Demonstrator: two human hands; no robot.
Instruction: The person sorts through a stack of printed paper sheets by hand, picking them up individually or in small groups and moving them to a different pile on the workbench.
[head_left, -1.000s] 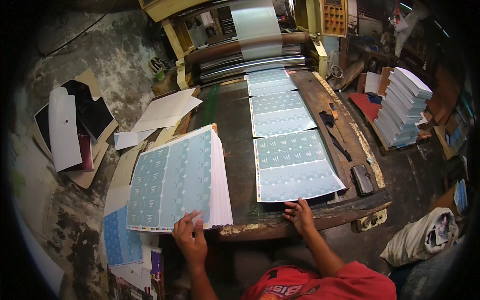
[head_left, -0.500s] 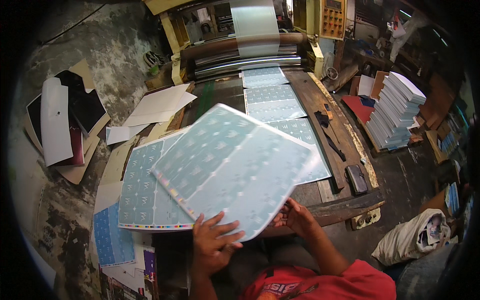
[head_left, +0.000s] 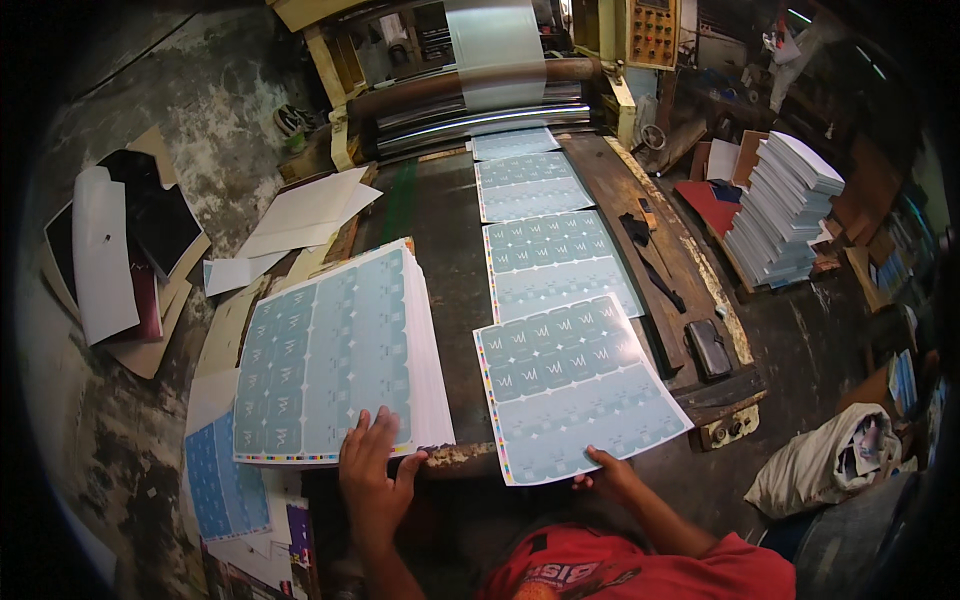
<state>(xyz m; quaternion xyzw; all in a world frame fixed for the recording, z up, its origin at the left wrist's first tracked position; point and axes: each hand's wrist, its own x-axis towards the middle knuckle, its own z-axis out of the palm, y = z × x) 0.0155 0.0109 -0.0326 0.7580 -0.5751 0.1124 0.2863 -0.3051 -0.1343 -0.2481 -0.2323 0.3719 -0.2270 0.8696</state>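
Observation:
A thick stack of printed sheets (head_left: 325, 350), pale blue-green on top with a colour strip on its near edge, sits at the left of the machine's bed. My left hand (head_left: 375, 460) rests at its near right corner, fingers spread and holding nothing. My right hand (head_left: 605, 475) grips the near edge of a single printed sheet (head_left: 575, 400), thumb on top, fingers mostly hidden beneath. That sheet lies over the front end of the bed. Beyond it, more printed sheets (head_left: 550, 255) run in a line back to the metal rollers (head_left: 480, 122).
A clear film (head_left: 495, 50) comes down to the rollers. A dark pouch (head_left: 708, 352) lies on the bed's right edge. Tall paper stacks (head_left: 785, 205) stand at right, above a white sack (head_left: 825, 465). Loose white sheets (head_left: 305, 210) and blue printed sheets (head_left: 225, 480) are at left.
The tilted sheet between both hands is no longer held up; the left stack now shows fully. My left hand has moved left onto the stack, and my right hand holds a sheet at the bed's front.

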